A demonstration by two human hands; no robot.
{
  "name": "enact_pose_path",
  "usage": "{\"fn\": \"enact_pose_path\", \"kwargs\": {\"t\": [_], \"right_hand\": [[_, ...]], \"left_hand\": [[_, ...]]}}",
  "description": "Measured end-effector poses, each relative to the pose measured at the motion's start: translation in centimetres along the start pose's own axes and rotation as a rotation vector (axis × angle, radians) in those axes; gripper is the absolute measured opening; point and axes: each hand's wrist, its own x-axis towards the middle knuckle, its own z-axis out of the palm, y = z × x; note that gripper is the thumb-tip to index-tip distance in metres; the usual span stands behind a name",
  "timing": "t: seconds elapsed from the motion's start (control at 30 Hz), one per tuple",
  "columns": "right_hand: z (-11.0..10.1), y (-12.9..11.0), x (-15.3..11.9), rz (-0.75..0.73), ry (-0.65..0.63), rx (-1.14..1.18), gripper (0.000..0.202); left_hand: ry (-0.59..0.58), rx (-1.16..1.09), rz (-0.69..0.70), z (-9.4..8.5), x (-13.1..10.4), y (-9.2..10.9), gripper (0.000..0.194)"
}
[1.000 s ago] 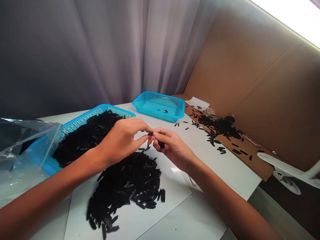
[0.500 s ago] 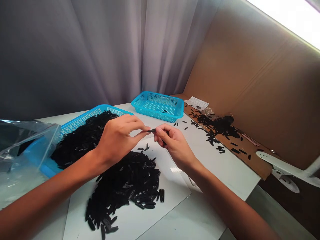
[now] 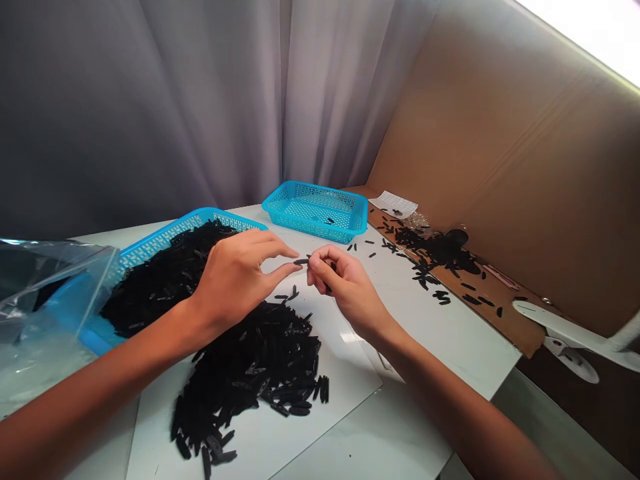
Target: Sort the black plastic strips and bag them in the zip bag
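My right hand (image 3: 345, 277) pinches a small dark elongated piece (image 3: 301, 262) between thumb and index finger, and more black shows within its curled fingers. Facing it from the left is my left hand (image 3: 245, 273), its thumb and index finger parted around the free end of that piece; the thumb tip is very near or touching it. Below the hands, a large pile of black pieces (image 3: 250, 367) lies on a white sheet (image 3: 330, 427). A blue basket (image 3: 205, 215) full of similar black pieces stands behind my left hand and forearm.
A second blue basket (image 3: 315, 229) at the back holds a few black pieces. Black pieces (image 3: 440, 250) are scattered on cardboard at the right, near a paper (image 3: 393, 204). A clear plastic bag (image 3: 45, 333) lies at the left, a white metal arm (image 3: 565, 323) at the right.
My left thumb and index finger have opened slightly away from the small piece, which stays in my right hand. My right hand has barely shifted.
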Motion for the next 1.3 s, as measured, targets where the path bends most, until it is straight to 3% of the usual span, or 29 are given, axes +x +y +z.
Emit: {"fn": "enact_pose_path", "kwargs": {"t": [0.1, 0.23, 0.53, 0.93, 1.2, 1.3], "right_hand": [[0.0, 0.0, -0.1, -0.036, 0.028, -0.052, 0.023], [0.0, -0.1, -0.1, -0.063, 0.032, -0.077, 0.022], [-0.3, -0.2, 0.1, -0.065, -0.066, 0.029, 0.023], [-0.4, 0.0, 0.2, -0.047, -0.072, 0.029, 0.028], [-0.6, -0.1, 0.3, 0.047, -0.18, 0.288, 0.027], [-0.5, -0.2, 0.3, 0.093, -0.2, 0.312, 0.027]], "left_hand": [[0.031, 0.009, 0.016, -0.2, 0.1, 0.1, 0.014], [0.031, -0.003, 0.055, 0.0, 0.1, 0.1, 0.005], [0.07, -0.039, 0.09, 0.3, 0.0, -0.1, 0.005], [-0.055, -0.165, 0.021, 0.0, 0.5, 0.3, 0.008], [-0.1, -0.25, 0.014, -0.2, 0.7, 0.9, 0.01], [-0.109, -0.038, -0.042, -1.4, 0.9, 0.2, 0.013]]}}
